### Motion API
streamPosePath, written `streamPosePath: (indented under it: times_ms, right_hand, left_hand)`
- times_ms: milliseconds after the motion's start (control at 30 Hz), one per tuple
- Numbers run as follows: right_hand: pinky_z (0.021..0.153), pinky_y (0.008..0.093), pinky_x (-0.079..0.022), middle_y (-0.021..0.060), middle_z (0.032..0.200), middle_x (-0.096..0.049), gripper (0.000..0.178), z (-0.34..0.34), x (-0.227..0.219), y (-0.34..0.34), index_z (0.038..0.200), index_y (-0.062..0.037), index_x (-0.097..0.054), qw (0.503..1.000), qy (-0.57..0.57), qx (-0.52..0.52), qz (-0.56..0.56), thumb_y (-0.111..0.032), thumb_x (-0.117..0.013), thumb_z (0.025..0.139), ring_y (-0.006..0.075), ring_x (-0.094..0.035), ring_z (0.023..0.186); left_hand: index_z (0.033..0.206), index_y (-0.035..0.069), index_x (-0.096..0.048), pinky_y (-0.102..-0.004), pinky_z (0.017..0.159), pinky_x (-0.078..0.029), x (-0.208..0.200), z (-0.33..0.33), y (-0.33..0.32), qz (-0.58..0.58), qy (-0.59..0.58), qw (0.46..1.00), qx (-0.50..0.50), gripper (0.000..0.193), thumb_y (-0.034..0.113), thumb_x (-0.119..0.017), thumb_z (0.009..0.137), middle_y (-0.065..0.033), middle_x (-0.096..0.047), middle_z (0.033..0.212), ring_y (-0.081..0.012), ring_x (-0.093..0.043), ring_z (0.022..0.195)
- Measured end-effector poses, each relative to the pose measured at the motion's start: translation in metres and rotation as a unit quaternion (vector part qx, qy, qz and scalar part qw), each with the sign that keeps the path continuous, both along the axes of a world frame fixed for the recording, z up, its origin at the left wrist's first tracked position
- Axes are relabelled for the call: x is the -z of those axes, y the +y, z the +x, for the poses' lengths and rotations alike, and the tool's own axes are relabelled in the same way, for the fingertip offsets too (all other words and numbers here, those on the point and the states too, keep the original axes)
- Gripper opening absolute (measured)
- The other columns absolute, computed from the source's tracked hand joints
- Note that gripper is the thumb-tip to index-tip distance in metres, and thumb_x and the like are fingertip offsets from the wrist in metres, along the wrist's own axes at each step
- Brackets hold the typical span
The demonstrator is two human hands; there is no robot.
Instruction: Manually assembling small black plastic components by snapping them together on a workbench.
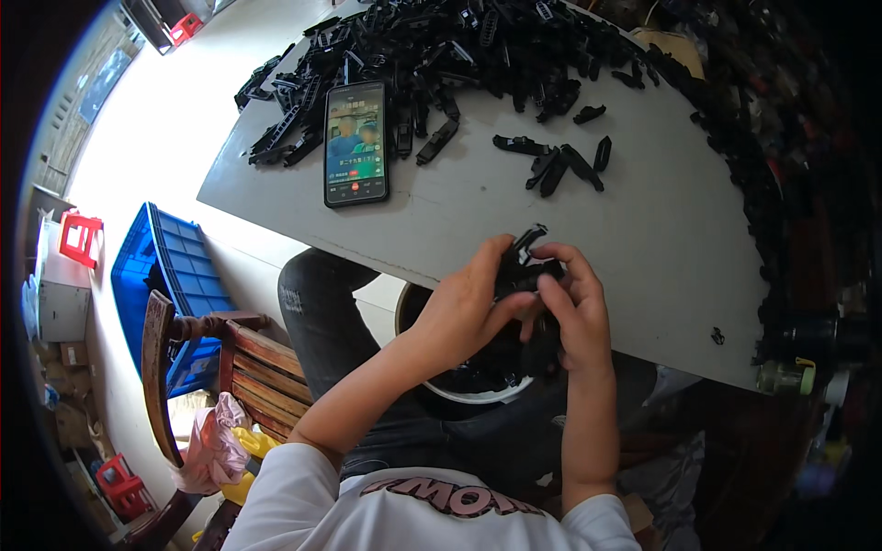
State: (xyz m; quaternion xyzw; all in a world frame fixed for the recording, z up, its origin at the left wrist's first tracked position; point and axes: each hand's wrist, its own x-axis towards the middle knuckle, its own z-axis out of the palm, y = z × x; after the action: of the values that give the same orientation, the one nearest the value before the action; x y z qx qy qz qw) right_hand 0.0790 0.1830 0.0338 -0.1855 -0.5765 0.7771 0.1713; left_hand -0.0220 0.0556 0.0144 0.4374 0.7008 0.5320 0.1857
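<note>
Pinched black plastic parts [525, 275] in left grip [482, 289] and right grip [579, 308], with some maybe done in white-rimmed bucket [487, 398], big black pile [432, 50] left on gray counter [680, 248].

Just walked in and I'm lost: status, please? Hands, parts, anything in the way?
Left hand, right hand: both gripping black plastic parts at the grey table. Smartphone and parts pile farther back, apart from the hands. Nothing seen blocking.

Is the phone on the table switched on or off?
On: the phone has a lit screen showing a colourful picture.
</note>
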Motion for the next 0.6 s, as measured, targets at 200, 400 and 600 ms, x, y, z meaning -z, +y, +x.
streamPosePath:
  times_ms: [200,400,600]
  right_hand:
    - [0.051,0.0229,-0.046,0.0072,0.071,-0.062,0.022,0.017,0.002,-0.014,0.099,0.0009,-0.051,0.996,0.028,0.021,0.083,-0.015,-0.061,0.088,0.011,-0.058,0.056]
    - [0.051,0.0211,-0.047,0.0061,0.073,-0.06,0.036,0.023,-0.008,-0.026,0.103,0.0017,-0.052,0.988,-0.043,0.088,0.122,-0.011,-0.074,0.077,0.0101,-0.058,0.058]
    - [0.051,0.0216,-0.048,0.0066,0.077,-0.06,0.032,0.041,0.033,-0.028,0.1,0.0015,-0.052,0.993,-0.041,-0.087,0.073,-0.003,-0.072,0.075,0.0113,-0.06,0.059]
  left_hand:
    - [0.118,-0.003,-0.041,-0.0428,0.069,-0.047,-0.008,0.007,-0.008,-0.011,0.046,0.999,0.022,0.047,0.021,-0.063,0.084,-0.0255,-0.058,0.093,-0.0438,-0.058,0.083]
    - [0.115,-0.004,-0.043,-0.0434,0.067,-0.046,-0.007,0.005,-0.021,0.012,-0.031,0.993,0.112,0.039,0.013,-0.06,0.083,-0.0242,-0.058,0.083,-0.0435,-0.057,0.079]
    - [0.111,-0.003,-0.048,-0.0426,0.064,-0.046,0.007,0.009,-0.05,-0.076,-0.009,0.978,0.192,0.035,0.014,-0.06,0.083,-0.0231,-0.059,0.081,-0.0416,-0.058,0.076]
